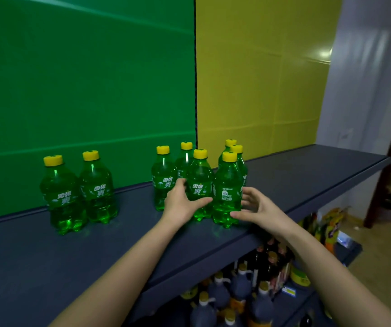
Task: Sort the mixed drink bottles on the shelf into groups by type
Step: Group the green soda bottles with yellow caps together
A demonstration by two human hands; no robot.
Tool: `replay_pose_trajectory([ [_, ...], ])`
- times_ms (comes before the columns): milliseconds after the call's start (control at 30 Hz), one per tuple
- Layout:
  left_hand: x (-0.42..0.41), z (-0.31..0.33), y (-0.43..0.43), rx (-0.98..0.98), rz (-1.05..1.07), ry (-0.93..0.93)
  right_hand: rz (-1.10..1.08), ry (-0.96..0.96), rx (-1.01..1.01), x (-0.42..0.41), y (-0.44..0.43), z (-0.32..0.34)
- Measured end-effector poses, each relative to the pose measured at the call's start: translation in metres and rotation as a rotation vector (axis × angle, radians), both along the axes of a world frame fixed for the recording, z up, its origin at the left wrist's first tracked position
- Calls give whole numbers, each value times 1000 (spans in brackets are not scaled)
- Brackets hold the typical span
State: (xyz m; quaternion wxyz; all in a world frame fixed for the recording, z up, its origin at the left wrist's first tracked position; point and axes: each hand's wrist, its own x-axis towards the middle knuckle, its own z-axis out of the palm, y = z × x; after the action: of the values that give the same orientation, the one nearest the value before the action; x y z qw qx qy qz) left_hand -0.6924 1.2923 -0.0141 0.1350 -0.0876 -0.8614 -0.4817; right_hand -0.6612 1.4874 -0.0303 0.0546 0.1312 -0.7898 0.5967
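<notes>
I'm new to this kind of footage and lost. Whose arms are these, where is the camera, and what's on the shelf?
No machine here: a person wears a camera on the head, looking down at their own bare arms. On the dark shelf stand eight green bottles with yellow caps: a pair at left and a cluster of six. The left hand grips the front middle bottle; the right hand curls round the front right bottle. Darker bottles stand below.

bottles [63, 199] see-thru bright green w/ white lettering, caps [53, 160] yellow, shelf [36, 256] dark blue-grey, left back panel [83, 79] plain green, right back panel [260, 79] mustard yellow, lower-shelf bottles [241, 284] dark navy w/ gold-ish tops, wall [366, 79] white-ish
</notes>
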Motion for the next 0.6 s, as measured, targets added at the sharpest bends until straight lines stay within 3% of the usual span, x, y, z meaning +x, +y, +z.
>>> replay_pose_trajectory([
  [200, 8, 6, -8, -41, 50, 31, -54, -18, 200, -2, -1, 1],
  [433, 24, 1, -47, -20, 93, 52, -201, 93, 245, -1, -17, -7],
  [600, 45, 8, -92, -16, 146, 80, -184, 191, 293, 5, -51, 1],
])
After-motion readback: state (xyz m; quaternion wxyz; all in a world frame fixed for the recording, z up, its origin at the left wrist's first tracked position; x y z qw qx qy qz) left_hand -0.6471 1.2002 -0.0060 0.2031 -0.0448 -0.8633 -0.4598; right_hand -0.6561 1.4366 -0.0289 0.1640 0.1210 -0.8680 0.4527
